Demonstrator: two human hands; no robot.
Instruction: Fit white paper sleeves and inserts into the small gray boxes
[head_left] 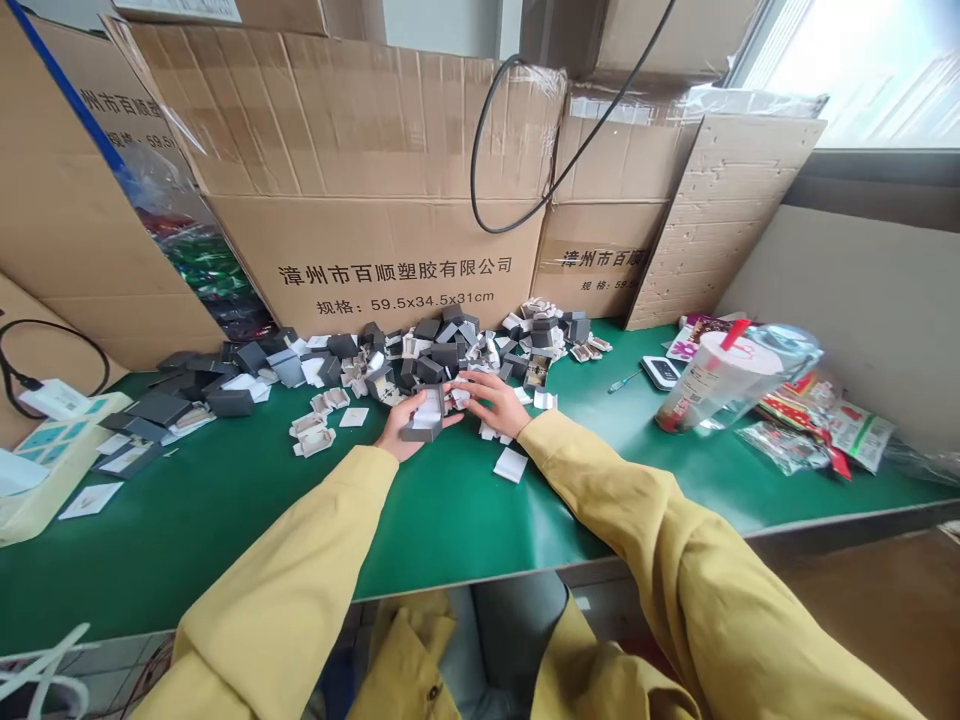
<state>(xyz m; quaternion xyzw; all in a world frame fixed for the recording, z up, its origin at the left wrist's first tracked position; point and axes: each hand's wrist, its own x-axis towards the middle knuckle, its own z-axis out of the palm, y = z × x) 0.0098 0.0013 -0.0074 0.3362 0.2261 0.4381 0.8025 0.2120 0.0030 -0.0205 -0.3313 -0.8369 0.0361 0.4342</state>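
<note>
My left hand (400, 430) is wrapped round a small dark grey box (426, 415) whose white inside faces up. My right hand (491, 402) reaches in from the right, its fingertips at a small white piece (459, 397) by the box's right side. Behind both hands lies a long heap of dark grey boxes (444, 355) mixed with white inserts. A white card (511, 465) rests on the green table (457, 520) just below my right hand. Left of my left hand are another white card (353, 417) and some white moulded inserts (313, 440).
Large cardboard cartons (360, 230) stand along the back, with a black cable (480, 200) hanging before them. At the right are a plastic cup (712, 380), a phone-like device (661, 373) and snack packets (810, 410). A pale power strip (60, 460) lies at the left.
</note>
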